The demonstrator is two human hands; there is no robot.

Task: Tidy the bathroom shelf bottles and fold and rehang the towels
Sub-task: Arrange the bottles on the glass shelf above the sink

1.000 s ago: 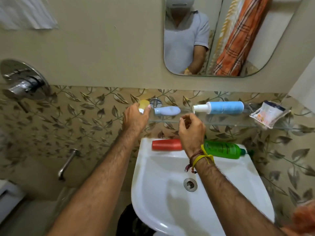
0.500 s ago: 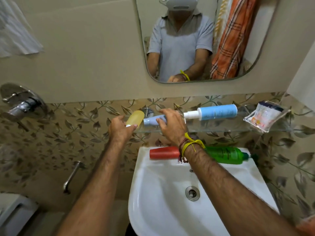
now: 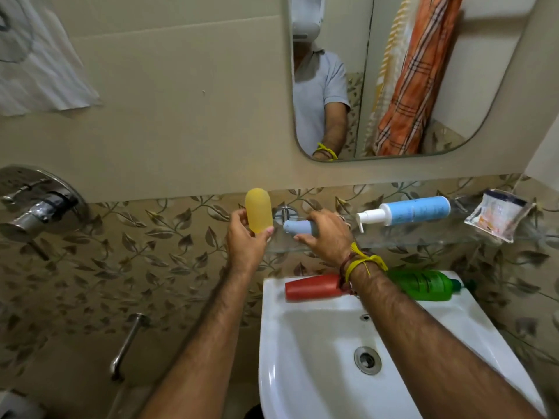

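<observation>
A rounded, translucent yellow bottle (image 3: 258, 210) is held upright in the left hand (image 3: 246, 240), pinched low between thumb and fingers just off the left end of the glass shelf (image 3: 423, 241); a matte grey-blue tube (image 3: 299, 227) lying on that shelf is gripped around its body by the right hand (image 3: 325, 234), its tapered end left showing. A slip is judged the chief risk; the yellow bottle is smooth and grasped only near its base, so a loosened pinch could let it tip and fall to the floor. The shelf is thin, clear and hard-edged; anything set down carelessly may slide, and the blue pump bottle (image 3: 414, 210), a smooth cylinder lying on its side, could be rolled off by a knock from the right wrist. A crumpled plastic sachet (image 3: 496, 214) is propped at the far right end. On the glossy ceramic washbasin (image 3: 302, 358) rim a red bottle (image 3: 313, 287) and a green bottle (image 3: 423, 284) lie on their sides, partly hidden by the forearm, and could be nudged into the bowl. An orange checked towel (image 3: 414, 77) is seen only in the mirror (image 3: 484, 86).
</observation>
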